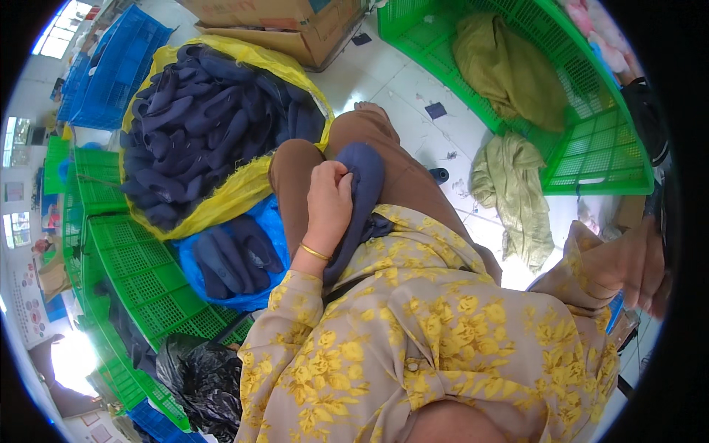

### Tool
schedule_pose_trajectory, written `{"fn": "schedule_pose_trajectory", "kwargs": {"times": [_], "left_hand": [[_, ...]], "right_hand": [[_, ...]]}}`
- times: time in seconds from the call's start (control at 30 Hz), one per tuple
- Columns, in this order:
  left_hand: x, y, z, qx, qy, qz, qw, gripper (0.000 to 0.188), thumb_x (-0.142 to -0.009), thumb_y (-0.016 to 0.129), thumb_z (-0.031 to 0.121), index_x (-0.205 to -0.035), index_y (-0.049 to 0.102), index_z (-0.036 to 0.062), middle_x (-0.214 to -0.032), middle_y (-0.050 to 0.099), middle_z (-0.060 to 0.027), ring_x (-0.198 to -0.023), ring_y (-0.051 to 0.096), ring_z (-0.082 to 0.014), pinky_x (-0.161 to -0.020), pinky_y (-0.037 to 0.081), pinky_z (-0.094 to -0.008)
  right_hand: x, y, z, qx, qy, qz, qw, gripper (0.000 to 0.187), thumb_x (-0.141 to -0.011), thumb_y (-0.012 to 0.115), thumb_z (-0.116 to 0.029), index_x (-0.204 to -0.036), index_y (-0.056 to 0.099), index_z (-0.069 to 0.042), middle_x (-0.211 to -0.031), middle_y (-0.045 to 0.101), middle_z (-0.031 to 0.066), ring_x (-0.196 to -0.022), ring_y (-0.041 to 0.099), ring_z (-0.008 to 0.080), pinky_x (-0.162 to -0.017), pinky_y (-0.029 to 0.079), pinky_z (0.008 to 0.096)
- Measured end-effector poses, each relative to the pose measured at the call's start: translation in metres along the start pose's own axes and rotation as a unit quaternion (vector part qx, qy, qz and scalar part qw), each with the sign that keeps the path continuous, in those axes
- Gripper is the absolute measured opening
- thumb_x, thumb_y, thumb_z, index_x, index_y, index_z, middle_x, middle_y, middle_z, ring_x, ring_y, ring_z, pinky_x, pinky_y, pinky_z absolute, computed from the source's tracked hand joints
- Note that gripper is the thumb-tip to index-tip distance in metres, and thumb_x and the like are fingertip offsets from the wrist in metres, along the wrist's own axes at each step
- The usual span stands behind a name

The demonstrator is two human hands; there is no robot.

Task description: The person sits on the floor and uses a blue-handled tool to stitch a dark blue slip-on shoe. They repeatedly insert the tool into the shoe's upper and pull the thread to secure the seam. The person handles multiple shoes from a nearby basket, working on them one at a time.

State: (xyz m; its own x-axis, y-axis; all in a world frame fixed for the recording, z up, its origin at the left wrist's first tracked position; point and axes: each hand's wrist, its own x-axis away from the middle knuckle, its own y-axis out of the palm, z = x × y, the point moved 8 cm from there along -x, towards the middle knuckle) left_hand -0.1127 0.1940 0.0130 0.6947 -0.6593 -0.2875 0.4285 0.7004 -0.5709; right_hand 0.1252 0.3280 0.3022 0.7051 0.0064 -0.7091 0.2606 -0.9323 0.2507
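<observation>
A long navy cloth slipper (363, 166) lies across my lap, its rounded end on my brown-trousered thigh. My left hand (329, 203) grips its side with bent fingers, and a gold bangle circles that wrist. A small dark cloth bit shows beside the slipper at my waist. Far out to the right, my right hand (641, 267) is by the picture's rim, near the end of the green crate. Its fingers are dim and blurred there, and whether they hold anything is unclear.
Ahead on the left, a yellow sack (214, 208) is heaped with navy slippers. A blue bag (255, 299) beside it holds several more. Green crates (140, 273) line the left. At right stands a large green crate (598, 173) with olive cloth (509, 70); pale green cloth (509, 196) hangs beside it.
</observation>
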Motion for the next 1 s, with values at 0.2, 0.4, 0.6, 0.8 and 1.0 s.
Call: {"fn": "schedule_pose_trajectory", "kwargs": {"times": [0.2,0.4,0.6,0.8,1.0], "left_hand": [[-0.007,0.013,-0.029,0.086,-0.164,-0.139,0.973,0.008,-0.082,0.064,0.009,-0.084,0.060,0.0014,-0.069,0.061,-0.0159,-0.065,0.063,-0.0309,-0.063,0.050,-0.0359],[-0.026,0.025,0.010,-0.104,-0.111,-0.311,0.938,0.014,-0.081,0.064,0.014,-0.082,0.067,0.0006,-0.070,0.065,-0.0179,-0.069,0.065,-0.0329,-0.066,0.051,-0.0375],[-0.011,0.005,-0.016,0.044,-0.147,-0.247,0.957,0.012,-0.083,0.065,0.011,-0.086,0.066,-0.0003,-0.078,0.066,-0.0109,-0.072,0.062,-0.0203,-0.067,0.049,-0.0307],[0.000,-0.004,-0.007,0.188,-0.245,-0.277,0.910,0.007,-0.090,0.060,0.002,-0.096,0.063,0.0008,-0.091,0.065,0.0014,-0.082,0.056,-0.0052,-0.075,0.046,-0.0206],[0.008,-0.009,-0.011,0.288,-0.284,-0.266,0.875,0.008,-0.093,0.057,0.004,-0.099,0.061,0.0008,-0.096,0.064,-0.0006,-0.088,0.057,-0.0065,-0.081,0.046,-0.0212]], "right_hand": [[0.055,0.015,-0.023,-0.002,0.213,-0.310,0.927,0.025,-0.095,0.051,-0.002,-0.119,0.055,0.000,-0.111,0.058,0.0124,-0.108,0.056,0.0174,-0.090,0.049,0.0266],[0.046,0.032,-0.015,0.012,-0.126,-0.330,0.935,0.028,-0.094,0.046,0.005,-0.114,0.066,-0.002,-0.116,0.061,0.0137,-0.108,0.062,0.0204,-0.096,0.052,0.0293],[0.027,-0.006,0.100,0.028,0.167,-0.131,0.977,0.019,-0.094,0.053,-0.009,-0.109,0.064,-0.005,-0.095,0.064,0.0102,-0.085,0.062,0.0167,-0.080,0.051,0.0298],[0.072,-0.084,0.259,0.357,0.313,0.061,0.878,0.024,-0.084,0.055,-0.001,-0.105,0.064,-0.010,-0.091,0.065,0.0098,-0.085,0.063,0.0260,-0.077,0.048,0.0352],[0.080,-0.088,0.304,0.465,0.332,0.002,0.821,0.041,-0.070,0.052,0.004,-0.106,0.063,-0.010,-0.090,0.059,0.0111,-0.087,0.059,0.0331,-0.077,0.048,0.0389]]}}
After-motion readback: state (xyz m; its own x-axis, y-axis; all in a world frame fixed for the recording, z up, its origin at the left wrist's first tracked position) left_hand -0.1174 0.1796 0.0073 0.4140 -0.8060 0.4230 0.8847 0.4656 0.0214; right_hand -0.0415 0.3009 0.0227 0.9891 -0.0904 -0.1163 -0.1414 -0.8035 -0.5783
